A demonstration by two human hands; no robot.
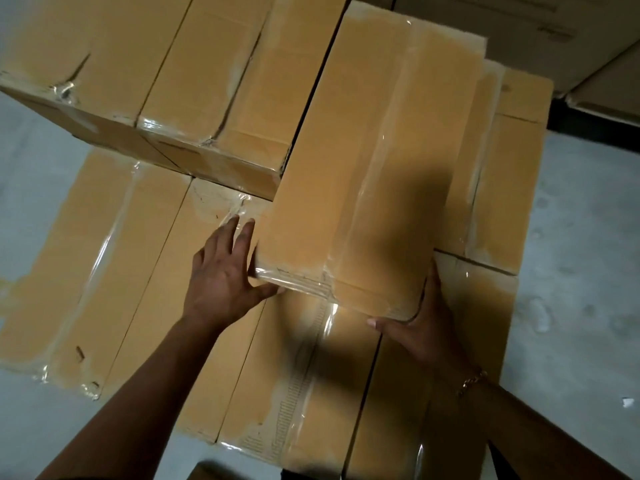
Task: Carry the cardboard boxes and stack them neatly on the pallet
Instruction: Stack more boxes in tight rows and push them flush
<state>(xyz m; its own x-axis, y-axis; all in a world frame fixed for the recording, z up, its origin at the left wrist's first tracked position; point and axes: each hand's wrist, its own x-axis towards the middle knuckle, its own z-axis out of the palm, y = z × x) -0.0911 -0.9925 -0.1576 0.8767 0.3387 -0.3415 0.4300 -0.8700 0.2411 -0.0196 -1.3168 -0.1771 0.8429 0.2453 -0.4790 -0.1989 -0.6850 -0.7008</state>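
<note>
A long taped cardboard box (363, 161) lies on top of a lower layer of similar boxes (114, 271), beside two other upper boxes (145, 64). My left hand (225, 275) presses flat against its near left corner, fingers straight along the side and thumb along the near end. At the near right corner is my right hand (426, 323), with the thumb along the near end and the fingers up the right side, partly hidden by the box. The pallet is hidden under the stack.
Grey concrete floor (581, 271) surrounds the stack on the left and right. More cardboard boxes (519, 36) stand at the back right, past a dark gap. Another box edge (214, 471) shows at the bottom of the view.
</note>
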